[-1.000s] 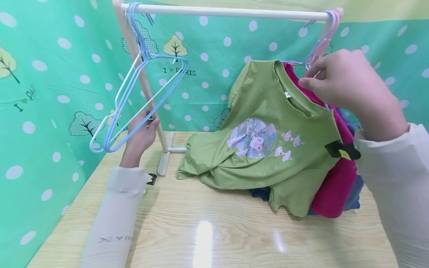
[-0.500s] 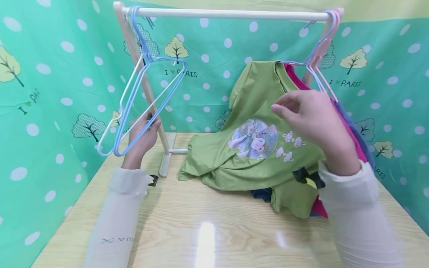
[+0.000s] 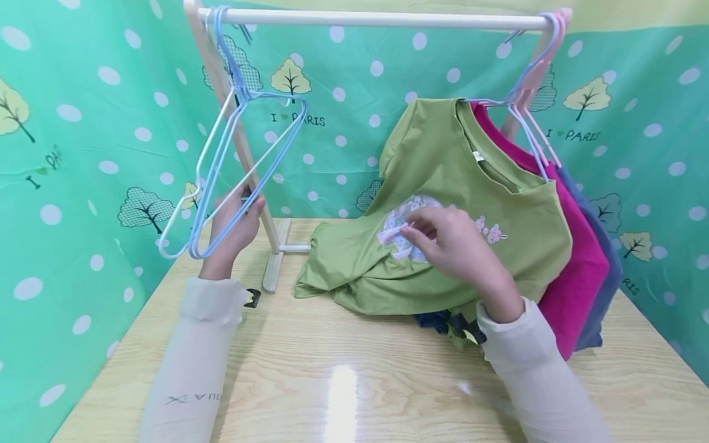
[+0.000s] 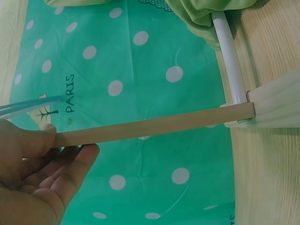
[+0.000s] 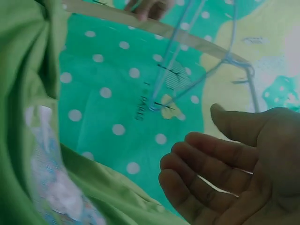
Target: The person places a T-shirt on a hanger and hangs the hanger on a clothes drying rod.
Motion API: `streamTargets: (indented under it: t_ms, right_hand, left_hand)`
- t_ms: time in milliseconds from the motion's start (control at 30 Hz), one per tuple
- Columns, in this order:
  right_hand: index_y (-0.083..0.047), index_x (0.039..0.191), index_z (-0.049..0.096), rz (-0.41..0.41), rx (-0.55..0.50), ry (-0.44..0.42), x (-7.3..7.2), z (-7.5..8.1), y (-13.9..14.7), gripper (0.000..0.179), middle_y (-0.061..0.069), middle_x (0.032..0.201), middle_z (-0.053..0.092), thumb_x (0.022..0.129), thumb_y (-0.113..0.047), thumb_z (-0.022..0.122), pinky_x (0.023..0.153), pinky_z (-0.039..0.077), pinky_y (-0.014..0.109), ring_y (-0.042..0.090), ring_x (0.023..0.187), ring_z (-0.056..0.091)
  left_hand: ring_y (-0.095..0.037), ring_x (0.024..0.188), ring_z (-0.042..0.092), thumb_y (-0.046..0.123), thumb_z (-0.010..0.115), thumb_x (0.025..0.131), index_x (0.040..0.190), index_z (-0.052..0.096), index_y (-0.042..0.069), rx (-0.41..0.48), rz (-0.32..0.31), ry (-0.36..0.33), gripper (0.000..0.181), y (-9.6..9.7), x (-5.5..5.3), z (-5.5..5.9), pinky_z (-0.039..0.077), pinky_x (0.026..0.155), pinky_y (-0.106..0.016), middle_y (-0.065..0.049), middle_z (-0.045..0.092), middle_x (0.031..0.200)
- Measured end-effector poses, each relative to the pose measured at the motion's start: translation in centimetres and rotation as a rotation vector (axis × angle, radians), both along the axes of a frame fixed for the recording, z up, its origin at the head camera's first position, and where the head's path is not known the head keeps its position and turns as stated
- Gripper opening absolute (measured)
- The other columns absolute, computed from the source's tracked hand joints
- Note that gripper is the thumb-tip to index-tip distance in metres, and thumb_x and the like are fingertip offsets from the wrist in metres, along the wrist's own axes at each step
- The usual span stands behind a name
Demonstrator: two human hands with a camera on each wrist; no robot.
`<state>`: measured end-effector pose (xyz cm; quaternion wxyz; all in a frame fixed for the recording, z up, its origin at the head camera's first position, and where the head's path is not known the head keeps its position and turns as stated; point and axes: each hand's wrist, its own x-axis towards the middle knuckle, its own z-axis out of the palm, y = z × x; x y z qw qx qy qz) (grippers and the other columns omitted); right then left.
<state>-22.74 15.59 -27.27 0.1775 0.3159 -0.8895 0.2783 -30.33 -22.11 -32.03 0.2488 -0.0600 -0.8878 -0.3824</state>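
Note:
My left hand [image 3: 238, 221] holds the left wooden post [image 4: 154, 125] of a small clothes rack between thumb and fingers, as the left wrist view shows. In front of a green T-shirt [image 3: 426, 147] with a printed front is my right hand [image 3: 456, 246]. Its fingers are loosely bent with nothing between them in the right wrist view; I cannot tell from the head view whether they touch the cloth. The T-shirt hangs on a blue hanger [image 3: 528, 71] at the rail's right end, its lower left part bunched on the table.
Blue and white hangers [image 3: 207, 215] dangle from the left end of the white rail [image 3: 382, 18], close to my left hand. Behind the T-shirt hang a magenta garment [image 3: 581, 277] and a blue one [image 3: 606, 271]. A patterned green curtain [image 3: 332, 166] stands behind the wooden table [image 3: 288, 369].
My right hand has moved left and down from beside the T-shirt's neckline to its printed front. The left hand keeps its grip on the post.

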Motion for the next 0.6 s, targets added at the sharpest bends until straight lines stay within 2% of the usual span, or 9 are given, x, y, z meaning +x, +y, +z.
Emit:
streamTargets:
  t_ms: [133,233,400,600]
  right_hand:
    - [0.001,0.112,0.072,0.058,0.031,0.049,-0.3,-1.9,-0.6,0.023,0.010,0.096,0.074,0.097,-0.017,0.072,0.080,0.059,0.039,0.022,0.087,0.070]
    - [0.000,0.115,0.071,0.057,0.094,0.052,-0.4,-2.9,-1.0,0.028,0.013,0.105,0.073,0.099,-0.023,0.071,0.086,0.057,0.043,0.027,0.096,0.069]
    - [-0.001,0.125,0.067,0.031,0.184,0.002,-0.4,-4.0,-1.4,0.038,0.015,0.117,0.071,0.100,-0.029,0.069,0.093,0.055,0.046,0.030,0.106,0.069]
    - [-0.001,0.130,0.065,0.038,0.201,-0.001,-0.5,-4.3,-1.5,0.039,0.015,0.124,0.069,0.103,-0.030,0.063,0.101,0.052,0.047,0.031,0.116,0.066]
  left_hand:
    - [-0.044,0.106,0.066,0.008,0.061,0.102,0.117,0.063,-0.008,0.010,-0.021,0.074,0.021,0.2,-0.2,-0.1,0.054,0.092,-0.055,-0.028,0.068,0.114]
    - [-0.042,0.102,0.067,0.009,0.060,0.103,0.113,0.063,-0.007,-0.001,-0.020,0.080,0.019,0.3,-0.3,-0.2,0.055,0.088,-0.053,-0.026,0.068,0.110]
    - [-0.039,0.098,0.066,0.017,0.057,0.106,0.111,0.060,-0.003,-0.020,0.000,0.002,0.021,-0.1,-0.2,-0.4,0.055,0.084,-0.051,-0.022,0.066,0.105]
    - [-0.041,0.111,0.063,0.023,0.055,0.107,0.128,0.057,-0.003,0.011,-0.012,-0.056,0.033,-0.5,0.4,-0.2,0.054,0.091,-0.053,-0.023,0.064,0.117]
